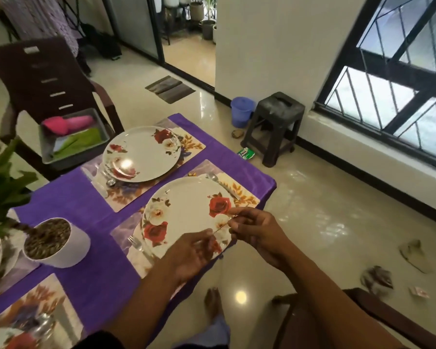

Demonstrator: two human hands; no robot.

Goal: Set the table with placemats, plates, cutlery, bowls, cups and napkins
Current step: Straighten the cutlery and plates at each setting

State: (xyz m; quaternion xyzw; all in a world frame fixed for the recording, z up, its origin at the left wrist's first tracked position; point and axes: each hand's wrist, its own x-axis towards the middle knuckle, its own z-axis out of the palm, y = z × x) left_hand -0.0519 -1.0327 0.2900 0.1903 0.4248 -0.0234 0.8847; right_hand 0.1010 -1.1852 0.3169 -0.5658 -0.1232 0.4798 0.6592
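Both hands are held over the near plate (pixel 186 210).
A thin stick-like item (pixel 223 224) is pinched between the left hand (pixel 189 255) and right hand (pixel 252 227); the plate is set on a placemat (pixel 126 230) on the purple tabletop (pixel 86 205).

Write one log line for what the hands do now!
left hand + right hand: pinch thin stick | above near floral plate | fork beside plate

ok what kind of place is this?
Likely a home dining area: a purple-clothed table set with floral plates on placemats, a brown chair alongside, tiled floor, barred window.
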